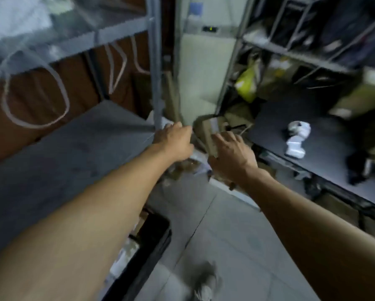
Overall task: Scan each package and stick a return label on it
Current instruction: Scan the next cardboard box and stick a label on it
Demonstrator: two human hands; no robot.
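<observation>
Nearest the camera, two bare forearms reach forward over a pale tiled floor [236, 246]. A blurred shoe [206, 283] shows at the bottom edge, and a dark bin [154, 246] with light contents sits low at the left, partly under the left arm.

The left hand [174, 141] is seen from the back, beside the upright post [157, 83] of a grey shelf [62, 153]. Its fingers bend down and away from the camera, so whether they hold anything cannot be told; motion blur hides the fingertips.

The right hand [232, 154] is just to the right of the left one, fingers spread and fairly straight, thumb out to the left. Its fingertips lie against a small brown box [212, 135], which stands between the two hands with a pale strip near its top. The thumb seems to sit under or beside the box's lower edge, but the blur leaves it unclear whether the hand pinches the box or only touches it.

Further right, a black table [312, 148] carries a white handheld scanner [296, 139], well apart from both hands.

Behind, wire racks [291, 51] hold blurred parcels, among them a yellow bag [246, 83]. At the upper left, clear plastic sheeting [30, 40] hangs over the grey shelf.
</observation>
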